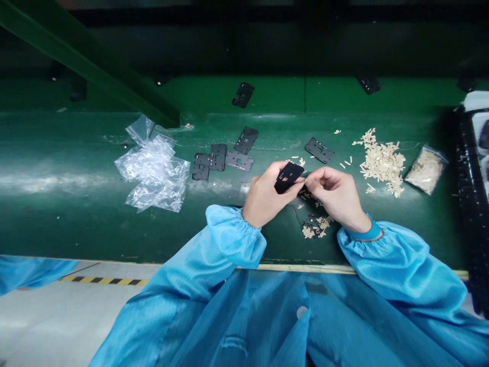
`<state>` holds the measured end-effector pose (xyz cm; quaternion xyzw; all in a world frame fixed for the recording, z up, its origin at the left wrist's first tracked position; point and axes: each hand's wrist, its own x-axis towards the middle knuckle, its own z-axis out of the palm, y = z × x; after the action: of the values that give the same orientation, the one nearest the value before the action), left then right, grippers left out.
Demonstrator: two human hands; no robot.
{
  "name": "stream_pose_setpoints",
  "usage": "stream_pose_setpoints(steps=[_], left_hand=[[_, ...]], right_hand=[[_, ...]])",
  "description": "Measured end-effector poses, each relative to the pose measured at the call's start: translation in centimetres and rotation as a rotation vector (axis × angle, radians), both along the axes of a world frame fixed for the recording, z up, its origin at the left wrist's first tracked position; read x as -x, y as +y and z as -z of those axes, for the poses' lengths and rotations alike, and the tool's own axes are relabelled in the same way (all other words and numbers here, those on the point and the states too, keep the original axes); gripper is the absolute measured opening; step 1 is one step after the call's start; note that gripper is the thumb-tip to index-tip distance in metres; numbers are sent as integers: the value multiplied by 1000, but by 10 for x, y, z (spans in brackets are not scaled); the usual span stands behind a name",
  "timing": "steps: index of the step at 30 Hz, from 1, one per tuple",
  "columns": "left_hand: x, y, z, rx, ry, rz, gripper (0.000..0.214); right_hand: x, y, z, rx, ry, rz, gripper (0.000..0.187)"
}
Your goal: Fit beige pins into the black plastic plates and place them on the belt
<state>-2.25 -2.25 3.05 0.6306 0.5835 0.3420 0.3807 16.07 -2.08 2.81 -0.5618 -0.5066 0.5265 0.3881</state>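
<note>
My left hand [263, 196] grips a thin black plastic plate [288, 176] with small cut-outs, tilted up off the bench. Close against its right edge, my right hand [336, 193] has thumb and forefinger pinched together; whatever lies between those fingertips is too small to name. Under and in front of the hands lie small beige pieces [323, 224] mixed with dark bits. A larger pile of beige strips [382, 160] spreads to the right of my right hand. Another black plate [319, 150] rests just beyond the hands.
Several black plates [217, 157] lie left of my hands, beside a heap of clear plastic bags [153, 168]. At right are a zip bag of beige pieces [427, 169] and a black crate [468, 204]. A green beam [95, 66] slants across the upper left.
</note>
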Motion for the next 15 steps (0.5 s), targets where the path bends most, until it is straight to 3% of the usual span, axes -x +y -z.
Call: stream_pose_setpoints(steps=[8, 12, 15], left_hand=[[3, 2, 4, -64, 133, -58, 32], [11, 12, 9, -73, 182, -145, 26], [14, 16, 10, -30, 175, -69, 25]], right_hand=[[-2, 2, -3, 17, -2, -43, 7], [-6, 4, -4, 30, -7, 20, 8], [-7, 5, -4, 43, -21, 19, 10]])
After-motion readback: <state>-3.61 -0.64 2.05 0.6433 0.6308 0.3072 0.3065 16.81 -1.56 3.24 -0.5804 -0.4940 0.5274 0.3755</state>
